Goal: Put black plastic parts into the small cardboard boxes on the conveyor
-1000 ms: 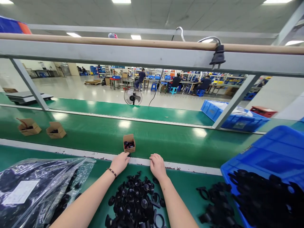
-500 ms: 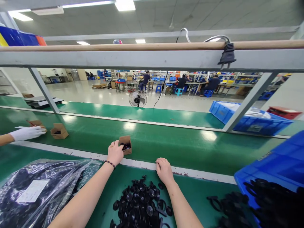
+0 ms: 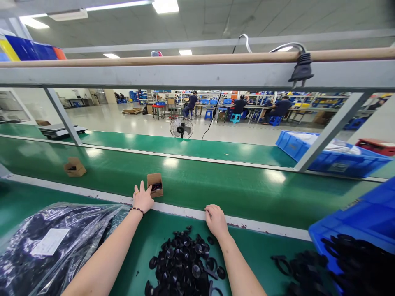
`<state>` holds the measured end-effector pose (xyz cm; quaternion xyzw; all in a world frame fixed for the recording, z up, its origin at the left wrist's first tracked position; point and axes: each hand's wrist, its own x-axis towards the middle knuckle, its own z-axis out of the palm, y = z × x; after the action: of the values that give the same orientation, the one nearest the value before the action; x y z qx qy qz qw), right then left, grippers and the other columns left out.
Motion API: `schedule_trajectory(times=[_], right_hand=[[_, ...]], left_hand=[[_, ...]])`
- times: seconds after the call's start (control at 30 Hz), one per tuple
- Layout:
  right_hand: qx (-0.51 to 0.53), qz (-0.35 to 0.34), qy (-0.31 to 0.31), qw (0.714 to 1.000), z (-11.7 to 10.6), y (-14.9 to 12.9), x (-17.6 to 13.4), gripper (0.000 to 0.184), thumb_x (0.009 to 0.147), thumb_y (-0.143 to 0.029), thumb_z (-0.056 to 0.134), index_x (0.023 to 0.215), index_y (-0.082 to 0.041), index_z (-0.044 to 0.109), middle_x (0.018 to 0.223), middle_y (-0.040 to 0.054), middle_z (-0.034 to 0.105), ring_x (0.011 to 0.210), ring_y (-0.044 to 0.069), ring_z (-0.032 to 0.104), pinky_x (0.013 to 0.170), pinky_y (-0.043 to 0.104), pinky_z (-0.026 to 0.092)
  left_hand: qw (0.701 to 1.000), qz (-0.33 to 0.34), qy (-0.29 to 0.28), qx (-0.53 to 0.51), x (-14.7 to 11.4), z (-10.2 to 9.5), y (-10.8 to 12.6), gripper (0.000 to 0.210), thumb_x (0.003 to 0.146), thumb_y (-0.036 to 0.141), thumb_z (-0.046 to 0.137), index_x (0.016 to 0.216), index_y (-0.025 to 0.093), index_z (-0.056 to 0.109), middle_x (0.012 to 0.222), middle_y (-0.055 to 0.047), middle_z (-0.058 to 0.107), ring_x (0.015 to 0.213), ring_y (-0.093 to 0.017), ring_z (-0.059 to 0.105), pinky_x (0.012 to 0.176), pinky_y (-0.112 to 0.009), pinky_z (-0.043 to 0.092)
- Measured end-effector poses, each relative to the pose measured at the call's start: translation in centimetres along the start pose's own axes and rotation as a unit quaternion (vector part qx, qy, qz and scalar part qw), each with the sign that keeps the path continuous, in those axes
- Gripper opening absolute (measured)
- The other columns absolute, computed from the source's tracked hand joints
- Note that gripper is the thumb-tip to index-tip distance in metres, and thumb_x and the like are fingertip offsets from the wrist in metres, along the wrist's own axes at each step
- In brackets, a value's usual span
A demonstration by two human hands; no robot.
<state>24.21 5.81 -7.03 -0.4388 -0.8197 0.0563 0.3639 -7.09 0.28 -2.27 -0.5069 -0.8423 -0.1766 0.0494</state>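
My left hand (image 3: 142,200), with a bead bracelet at its wrist, reaches over the white strip on the green belt. Its fingers are spread, and the index finger is at the left side of a small open cardboard box (image 3: 158,193) with dark items inside; whether it touches the box I cannot tell. My right hand (image 3: 216,220) rests on the strip's edge, fingers loosely bent over it, nothing visible in them. Between my forearms lies a pile of small black round parts (image 3: 182,261) on the green bench.
Another open cardboard box (image 3: 75,167) sits farther left on the belt (image 3: 191,185). A plastic bag of dark parts (image 3: 61,246) lies at left. A blue bin (image 3: 354,213) with black parts stands at right. A metal frame with a hanging plug (image 3: 302,70) crosses above.
Both boxes have shifted left along the belt, and my left hand has moved left with spread fingers. A white-gloved hand and a box at the far left have left view. My right hand stays put.
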Motion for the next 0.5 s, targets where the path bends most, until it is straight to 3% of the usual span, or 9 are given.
schedule_trajectory(times=[0.13, 0.2, 0.33, 0.5], right_hand=[[-0.003, -0.001, 0.000, 1.000, 0.0, -0.1, 0.1, 0.020, 0.076, -0.013, 0.040, 0.076, -0.018, 0.059, 0.085, 0.0046, 0.062, 0.088, 0.018, 0.051, 0.078, 0.031, 0.039], [-0.005, -0.003, -0.001, 1.000, -0.2, -0.2, 0.1, 0.021, 0.075, -0.013, 0.040, 0.076, -0.018, 0.060, 0.085, 0.0049, 0.062, 0.087, 0.018, 0.052, 0.078, 0.031, 0.040], [0.000, -0.012, 0.009, 1.000, -0.5, -0.3, 0.1, 0.021, 0.076, -0.015, 0.040, 0.078, -0.018, 0.060, 0.087, 0.0059, 0.062, 0.088, 0.018, 0.053, 0.079, 0.033, 0.040], [0.022, -0.012, 0.051, 0.998, -0.9, -0.6, 0.1, 0.020, 0.078, -0.017, 0.040, 0.082, -0.017, 0.060, 0.090, 0.0064, 0.062, 0.090, 0.018, 0.053, 0.083, 0.034, 0.039]], left_hand=[[0.992, 0.040, 0.092, -0.071, -2.0, -2.6, -1.3, 0.047, 0.061, 0.006, 0.042, 0.105, 0.018, 0.056, 0.130, -0.010, 0.033, 0.121, -0.029, 0.027, 0.098, -0.042, 0.027], [0.985, 0.071, 0.088, -0.134, -3.8, -4.0, -1.9, 0.036, 0.066, 0.008, 0.037, 0.092, 0.017, 0.059, 0.116, -0.009, 0.046, 0.111, -0.024, 0.040, 0.095, -0.037, 0.033], [0.965, 0.103, -0.074, -0.229, -8.3, -6.0, -2.7, 0.024, 0.076, 0.021, 0.034, 0.082, 0.019, 0.056, 0.084, -0.003, 0.058, 0.081, -0.017, 0.053, 0.075, -0.029, 0.044], [0.919, 0.174, -0.277, -0.218, -14.0, -7.4, -2.9, 0.021, 0.078, 0.025, 0.038, 0.073, 0.020, 0.057, 0.074, 0.000, 0.057, 0.073, -0.013, 0.052, 0.069, -0.024, 0.041]])
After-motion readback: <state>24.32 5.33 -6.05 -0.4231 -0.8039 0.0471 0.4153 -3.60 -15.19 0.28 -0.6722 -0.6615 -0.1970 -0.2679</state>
